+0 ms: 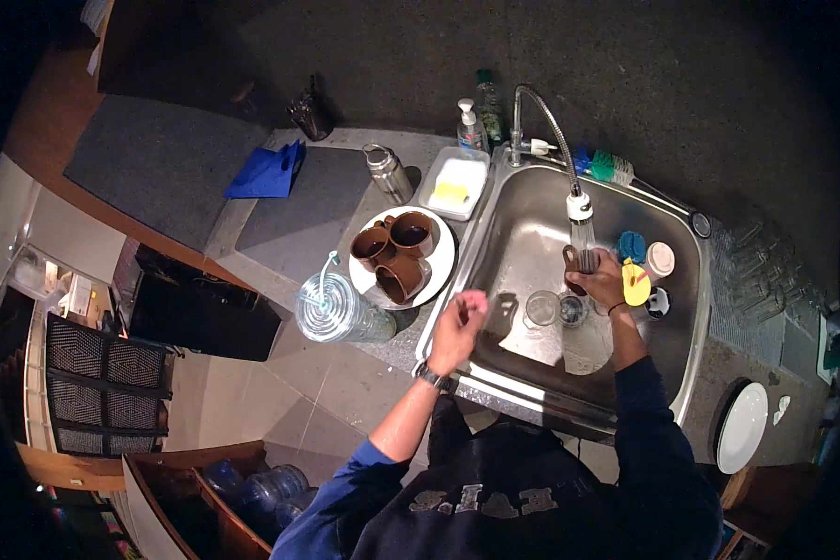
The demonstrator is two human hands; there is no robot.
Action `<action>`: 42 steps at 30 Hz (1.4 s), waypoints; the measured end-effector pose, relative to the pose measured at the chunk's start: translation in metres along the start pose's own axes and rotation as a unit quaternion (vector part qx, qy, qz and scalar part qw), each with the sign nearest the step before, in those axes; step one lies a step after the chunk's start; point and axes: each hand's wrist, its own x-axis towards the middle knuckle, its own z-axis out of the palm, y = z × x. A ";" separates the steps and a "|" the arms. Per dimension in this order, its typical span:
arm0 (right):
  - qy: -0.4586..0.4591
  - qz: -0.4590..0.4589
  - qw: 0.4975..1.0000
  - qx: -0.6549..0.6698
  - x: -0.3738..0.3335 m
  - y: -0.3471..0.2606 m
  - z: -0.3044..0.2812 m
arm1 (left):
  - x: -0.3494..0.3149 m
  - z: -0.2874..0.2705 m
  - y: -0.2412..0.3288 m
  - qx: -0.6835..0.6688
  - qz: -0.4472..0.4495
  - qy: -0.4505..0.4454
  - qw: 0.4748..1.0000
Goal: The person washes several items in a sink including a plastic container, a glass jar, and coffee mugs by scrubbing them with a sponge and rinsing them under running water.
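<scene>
- In the sink [532,233], just below the faucet [580,205], the right hand [602,277] grips a brown mug [572,265].
- Left hand [459,329] curled near the rim; contents unclear.
- Best turned slowly, held firmly, clear of 2 glasses [542,308].
- Leftward, 3 brown mugs [403,280] on a plate [444,250].

The right hand [603,276] partly hides the brown mug [571,260].

Kitchen, at the washing-up corner
Steel sink [523,245] with a hose tap [580,207] is set in the grey tabletop [299,217], with pump soap [471,133], a yellow sponge [452,192], brown mugs [403,281] and clear glasses [765,266] nearby.
</scene>
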 end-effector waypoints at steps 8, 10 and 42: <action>-0.286 0.027 0.953 -0.098 -0.060 0.052 0.023 | 0.027 0.002 0.009 0.119 -0.002 -0.078 0.990; -0.388 -0.030 0.892 -0.230 -0.088 0.071 0.025 | 0.018 0.001 0.000 0.149 -0.031 -0.100 0.983; -0.274 0.371 0.588 0.665 -0.053 0.061 0.112 | 0.000 0.017 -0.020 -0.095 -0.193 -0.086 0.973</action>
